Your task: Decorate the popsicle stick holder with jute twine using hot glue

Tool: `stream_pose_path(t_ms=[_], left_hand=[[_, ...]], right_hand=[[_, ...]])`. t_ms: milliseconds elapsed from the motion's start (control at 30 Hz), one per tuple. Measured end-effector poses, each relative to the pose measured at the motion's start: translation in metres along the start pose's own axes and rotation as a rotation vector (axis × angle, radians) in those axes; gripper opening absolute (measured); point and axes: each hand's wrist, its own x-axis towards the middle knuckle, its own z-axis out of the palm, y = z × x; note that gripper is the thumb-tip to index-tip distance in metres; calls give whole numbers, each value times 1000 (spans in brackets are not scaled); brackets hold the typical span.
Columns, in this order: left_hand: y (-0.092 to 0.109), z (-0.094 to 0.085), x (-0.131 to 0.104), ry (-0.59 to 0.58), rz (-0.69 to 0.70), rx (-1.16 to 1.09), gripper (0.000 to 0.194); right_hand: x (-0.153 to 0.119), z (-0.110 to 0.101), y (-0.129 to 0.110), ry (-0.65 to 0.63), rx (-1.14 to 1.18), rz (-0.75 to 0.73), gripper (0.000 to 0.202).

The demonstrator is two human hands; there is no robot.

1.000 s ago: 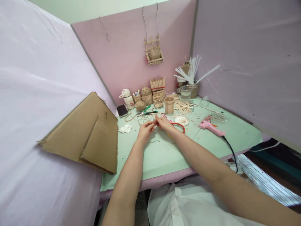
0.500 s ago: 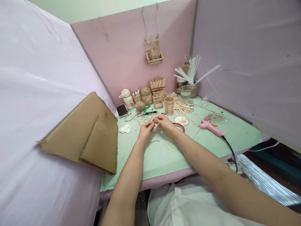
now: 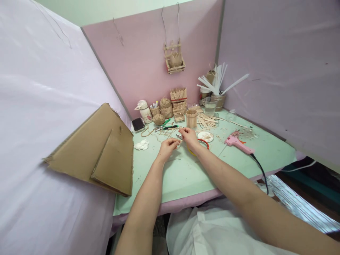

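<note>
Left hand (image 3: 168, 146) and right hand (image 3: 189, 136) close together over the middle of the green table (image 3: 183, 177), fingers pinched on a thin piece of twine (image 3: 178, 143); the grip itself too small to tell exactly. Red-handled scissors (image 3: 203, 142) just under and right of the right hand. Pink glue gun (image 3: 237, 143) farther right. Stick cup (image 3: 191, 118) beyond the hands. Cardboard sheets (image 3: 101, 152) leaning at left.
</note>
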Motion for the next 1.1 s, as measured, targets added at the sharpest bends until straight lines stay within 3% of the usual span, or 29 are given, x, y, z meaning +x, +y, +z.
stream_pose_path(t_ms=[167, 267, 367, 467, 600, 767, 967, 1100], left_hand=[[1, 1, -1, -15, -8, 11, 26], [1, -1, 0, -3, -5, 7, 26], [-1, -5, 3, 88, 12, 11, 25], [-6, -11, 7, 255, 34, 29, 24], [-12, -17, 10, 391, 53, 97, 21], [-12, -16, 10, 390, 70, 178, 20], [-13, -15, 10, 360, 116, 222, 20], [-15, -16, 10, 376, 153, 207, 20]], right_hand=[[0, -1, -2, 62, -11, 13, 37], [2, -2, 2, -2, -73, 24, 36], [3, -1, 5, -84, -226, 6, 37], [1, 1, 5, -146, -431, -124, 34], [-7, 3, 0, -249, -537, -447, 8], [-15, 3, -6, -323, -580, -671, 19], [-12, 1, -3, -319, -589, -708, 16], [-12, 3, -2, -307, -537, -656, 8]])
